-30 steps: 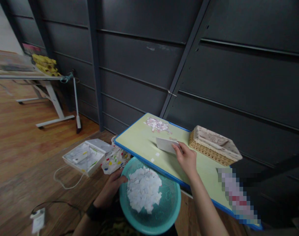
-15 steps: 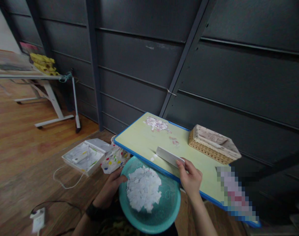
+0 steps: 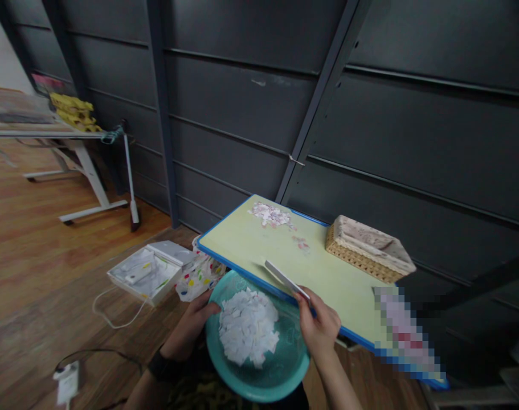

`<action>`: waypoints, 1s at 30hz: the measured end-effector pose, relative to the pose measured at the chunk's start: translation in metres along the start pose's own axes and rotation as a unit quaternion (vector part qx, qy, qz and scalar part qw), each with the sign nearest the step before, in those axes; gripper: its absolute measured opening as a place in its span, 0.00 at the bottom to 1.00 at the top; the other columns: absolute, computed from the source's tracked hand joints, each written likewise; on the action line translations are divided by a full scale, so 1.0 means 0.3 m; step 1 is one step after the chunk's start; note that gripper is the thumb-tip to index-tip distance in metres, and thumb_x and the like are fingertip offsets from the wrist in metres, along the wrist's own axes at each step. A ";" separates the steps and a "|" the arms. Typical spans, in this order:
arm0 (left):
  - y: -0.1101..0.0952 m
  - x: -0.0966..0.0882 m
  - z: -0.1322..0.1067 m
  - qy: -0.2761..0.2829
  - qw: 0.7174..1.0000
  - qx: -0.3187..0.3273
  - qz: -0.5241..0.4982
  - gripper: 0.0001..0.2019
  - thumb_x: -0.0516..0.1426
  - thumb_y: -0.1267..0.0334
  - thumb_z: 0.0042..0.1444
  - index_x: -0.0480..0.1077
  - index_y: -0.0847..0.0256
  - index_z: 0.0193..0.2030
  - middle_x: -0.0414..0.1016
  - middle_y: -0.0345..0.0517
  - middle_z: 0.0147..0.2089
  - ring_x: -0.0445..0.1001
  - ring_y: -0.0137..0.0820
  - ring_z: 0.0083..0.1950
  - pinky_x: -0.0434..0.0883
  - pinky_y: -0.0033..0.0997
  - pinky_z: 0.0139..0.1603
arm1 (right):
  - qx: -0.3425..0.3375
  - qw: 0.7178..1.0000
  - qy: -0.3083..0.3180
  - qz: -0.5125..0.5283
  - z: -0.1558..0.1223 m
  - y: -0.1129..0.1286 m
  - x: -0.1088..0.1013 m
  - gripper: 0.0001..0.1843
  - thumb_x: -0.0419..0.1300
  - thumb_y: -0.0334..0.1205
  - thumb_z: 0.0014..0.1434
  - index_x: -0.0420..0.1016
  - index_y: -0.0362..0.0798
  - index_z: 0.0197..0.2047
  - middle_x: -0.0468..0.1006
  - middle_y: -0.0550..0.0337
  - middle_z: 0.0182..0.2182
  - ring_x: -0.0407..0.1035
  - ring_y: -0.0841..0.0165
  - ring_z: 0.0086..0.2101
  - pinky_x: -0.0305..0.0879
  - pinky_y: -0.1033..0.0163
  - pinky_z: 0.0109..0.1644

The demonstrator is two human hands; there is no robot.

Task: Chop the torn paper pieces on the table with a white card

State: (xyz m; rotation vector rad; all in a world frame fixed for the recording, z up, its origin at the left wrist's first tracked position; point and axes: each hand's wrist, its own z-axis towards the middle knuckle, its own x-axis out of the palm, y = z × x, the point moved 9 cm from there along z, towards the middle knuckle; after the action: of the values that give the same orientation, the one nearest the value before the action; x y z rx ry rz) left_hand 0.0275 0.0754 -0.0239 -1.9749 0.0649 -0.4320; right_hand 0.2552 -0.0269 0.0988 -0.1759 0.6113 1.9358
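A round green plastic basket [image 3: 259, 394] sits nearest, with a pile of white paper scraps [image 3: 247, 327] in it, mostly on its left side. It is tucked close by the table's blue edge, maybe so bits coming off the top would drop in and not hit the floor. The left hand [image 3: 200, 316] grips the rim at 10 o'clock, thumb on top, likely to keep the basket steady. Its arm comes up from 7 o'clock.

The right hand [image 3: 319, 326] is at 2 o'clock, knuckles up, its arm coming from about 5 o'clock. It pinches the near end of a thin white card [image 3: 285, 277], which leans over the table's near edge and points to 11 o'clock. Held by the end, the long side seems left free. I can't tell if the card touches the table.

Farther off, on the yellow table [image 3: 327, 274], a few pinkish bits [image 3: 301, 244] lie at 1 o'clock and a heap of pale scraps [image 3: 270, 214] at 12. A cloth-lined wicker basket [image 3: 357, 259] stands at 2 o'clock. A dark wall [image 3: 237, 102] rises behind.
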 end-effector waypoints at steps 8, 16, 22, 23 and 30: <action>-0.018 0.014 -0.010 0.012 1.000 0.012 0.000 0.25 0.58 0.66 0.44 0.73 0.63 0.53 0.83 0.44 0.35 0.73 0.34 0.27 0.66 0.31 0.30 | 0.030 1.000 -0.006 -0.006 -0.015 0.004 -0.002 0.08 0.58 0.37 0.59 0.78 0.48 0.39 0.81 0.57 0.28 0.74 0.67 0.23 0.71 0.66 0.28; -0.009 -0.016 0.010 -0.009 1.000 0.015 -0.008 0.23 0.59 0.65 0.43 0.75 0.62 0.50 0.84 0.47 0.41 0.77 0.45 0.44 0.71 0.36 0.41 | -0.065 0.979 0.181 -0.069 0.079 0.067 0.292 0.17 0.48 0.33 0.64 0.71 0.43 0.52 0.81 0.51 0.39 0.76 0.70 0.34 0.70 0.68 0.41; 0.023 -0.075 0.060 -0.016 1.000 0.013 -0.009 0.24 0.59 0.67 0.42 0.75 0.59 0.50 0.82 0.45 0.47 0.75 0.46 0.51 0.70 0.40 0.50 | -0.066 0.886 0.415 -0.196 0.139 0.103 0.565 0.20 0.46 0.26 0.61 0.65 0.40 0.55 0.77 0.44 0.45 0.74 0.64 0.42 0.69 0.65 0.42; 0.027 -0.079 0.068 -0.011 1.000 0.015 -0.009 0.24 0.59 0.66 0.42 0.75 0.59 0.50 0.82 0.45 0.47 0.75 0.47 0.51 0.70 0.41 0.51 | -0.063 0.875 0.427 -0.218 0.155 0.090 0.583 0.21 0.46 0.26 0.61 0.64 0.39 0.56 0.76 0.42 0.46 0.74 0.63 0.43 0.69 0.65 0.42; 0.029 -0.070 0.083 0.018 0.999 0.037 -0.007 0.20 0.60 0.67 0.42 0.78 0.60 0.45 0.80 0.48 0.51 0.72 0.49 0.56 0.69 0.44 0.53 | 0.030 0.863 0.406 -0.300 0.191 -0.142 0.495 0.21 0.45 0.24 0.59 0.64 0.39 0.55 0.76 0.41 0.44 0.75 0.62 0.38 0.67 0.63 0.39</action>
State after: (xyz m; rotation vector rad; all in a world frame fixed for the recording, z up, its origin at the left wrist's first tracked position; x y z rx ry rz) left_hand 0.0173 0.0982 -0.0465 -1.8968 0.0569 -0.4724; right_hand 0.2363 0.1352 0.0762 -1.0521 1.0122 1.1688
